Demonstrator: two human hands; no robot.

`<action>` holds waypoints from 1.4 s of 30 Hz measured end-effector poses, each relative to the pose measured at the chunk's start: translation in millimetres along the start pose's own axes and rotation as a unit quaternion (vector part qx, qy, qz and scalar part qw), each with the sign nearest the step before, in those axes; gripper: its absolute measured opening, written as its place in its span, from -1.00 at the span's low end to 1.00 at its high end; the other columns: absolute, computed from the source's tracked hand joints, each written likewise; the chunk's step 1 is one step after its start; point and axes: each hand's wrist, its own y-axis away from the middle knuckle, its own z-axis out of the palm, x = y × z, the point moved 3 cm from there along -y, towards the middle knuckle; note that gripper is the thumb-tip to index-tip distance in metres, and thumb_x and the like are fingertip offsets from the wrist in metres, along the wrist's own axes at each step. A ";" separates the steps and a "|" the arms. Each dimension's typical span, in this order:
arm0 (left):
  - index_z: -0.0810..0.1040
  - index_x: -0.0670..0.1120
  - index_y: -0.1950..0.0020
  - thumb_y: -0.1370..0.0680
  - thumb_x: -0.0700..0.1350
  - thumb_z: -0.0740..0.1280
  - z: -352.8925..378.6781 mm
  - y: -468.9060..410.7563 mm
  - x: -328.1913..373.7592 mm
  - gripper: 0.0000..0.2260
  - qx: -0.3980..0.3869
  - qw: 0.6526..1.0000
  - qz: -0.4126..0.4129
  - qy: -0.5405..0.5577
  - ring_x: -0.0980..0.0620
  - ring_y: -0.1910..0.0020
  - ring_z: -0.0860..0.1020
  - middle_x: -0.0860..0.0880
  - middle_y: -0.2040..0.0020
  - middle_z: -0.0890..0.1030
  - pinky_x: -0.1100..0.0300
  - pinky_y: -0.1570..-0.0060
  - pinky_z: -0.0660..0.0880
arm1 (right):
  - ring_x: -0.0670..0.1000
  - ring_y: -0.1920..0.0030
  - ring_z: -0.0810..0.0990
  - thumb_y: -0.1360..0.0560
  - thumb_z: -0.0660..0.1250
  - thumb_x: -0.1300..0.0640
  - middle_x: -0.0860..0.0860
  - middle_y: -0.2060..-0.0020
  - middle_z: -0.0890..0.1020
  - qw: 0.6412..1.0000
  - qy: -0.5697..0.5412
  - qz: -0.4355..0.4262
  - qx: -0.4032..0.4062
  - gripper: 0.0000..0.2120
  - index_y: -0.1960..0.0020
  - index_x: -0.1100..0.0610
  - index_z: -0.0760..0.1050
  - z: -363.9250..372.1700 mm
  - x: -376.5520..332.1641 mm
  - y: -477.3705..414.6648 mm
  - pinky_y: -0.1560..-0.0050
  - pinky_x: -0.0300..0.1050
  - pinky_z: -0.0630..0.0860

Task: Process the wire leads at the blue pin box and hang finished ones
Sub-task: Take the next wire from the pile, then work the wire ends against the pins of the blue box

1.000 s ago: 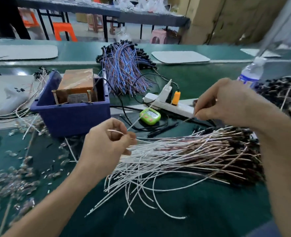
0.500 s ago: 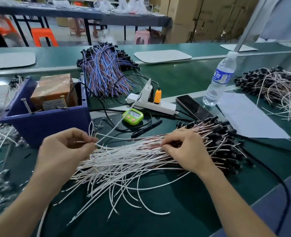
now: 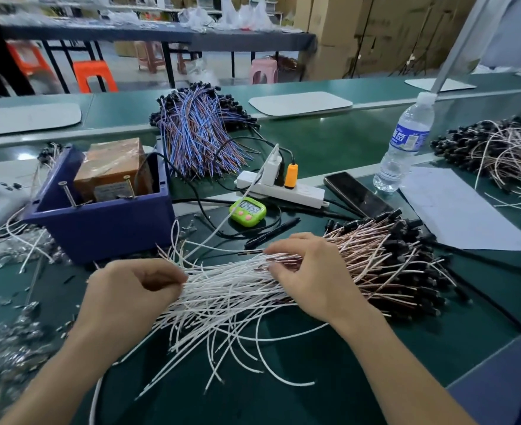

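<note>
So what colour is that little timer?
The timer is lime green with pink buttons; the head view shows it.

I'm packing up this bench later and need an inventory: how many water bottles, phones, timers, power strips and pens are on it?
Water bottle: 1
Phone: 1
Green timer: 1
Power strip: 1
Pen: 1
Total: 5

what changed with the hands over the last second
The right hand came down from near the power strip onto the wire pile. The left hand stays at the pile's white ends, fingers curled. Blue pin box stayed put.
</note>
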 end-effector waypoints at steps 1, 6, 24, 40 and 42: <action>0.69 0.38 0.19 -0.39 -0.25 0.60 0.7 0.4 1.2 -0.55 -0.002 1.000 0.002 -0.002 0.36 0.28 0.65 0.30 0.31 0.69 0.58 0.25 0.47 | -0.12 -0.25 0.54 -0.48 0.48 -0.01 -0.13 -0.16 0.66 1.000 -0.007 -0.005 -0.010 -0.73 -0.18 -0.14 0.68 7.6 -8.2 -1.0 -0.38 -0.18 0.38; 0.67 0.41 0.00 -0.43 0.08 0.56 -8.0 8.6 4.2 -0.76 0.047 0.998 0.016 -0.036 0.40 0.18 0.63 0.44 0.21 0.65 0.25 0.05 0.60 | -0.23 0.14 0.65 -0.51 0.42 0.05 -0.14 0.03 0.73 0.994 -0.074 0.021 -0.073 -0.69 -0.24 -0.10 0.66 37.5 -34.3 -3.1 -0.02 -0.35 0.53; 0.66 0.38 -0.02 -0.28 0.10 0.31 -174.3 61.5 -107.7 -0.64 0.295 0.927 -0.229 -0.040 0.13 0.47 0.54 0.27 0.44 0.60 0.17 0.33 0.51 | -0.03 0.28 0.67 -0.55 0.33 0.22 -0.09 0.29 0.71 0.945 -0.114 -0.193 -0.239 -0.78 0.07 0.05 0.75 175.9 -275.5 -47.8 0.22 -0.14 0.61; 0.29 -0.03 -0.62 -0.64 0.14 0.31 -204.7 107.9 -206.8 -0.41 0.232 0.907 -0.250 -0.247 -0.10 -0.59 0.25 -0.08 -0.63 0.28 -0.06 -0.57 0.16 | 0.20 -0.07 0.62 -0.42 0.28 0.33 0.13 -0.03 0.64 0.837 0.187 -0.402 -0.319 -0.65 -0.16 0.13 0.59 312.7 -380.1 -44.2 -0.05 0.00 0.59; 0.36 -0.03 -0.58 -0.63 0.12 0.33 -203.9 109.3 -205.4 -0.45 0.256 0.908 -0.233 -0.235 -0.10 -0.57 0.30 -0.08 -0.60 0.34 -0.05 -0.55 0.18 | 0.20 0.02 0.63 -0.42 0.28 0.32 0.10 0.09 0.64 0.843 0.192 -0.390 -0.316 -0.75 -0.01 0.11 0.61 311.4 -381.4 -42.5 0.04 -0.01 0.59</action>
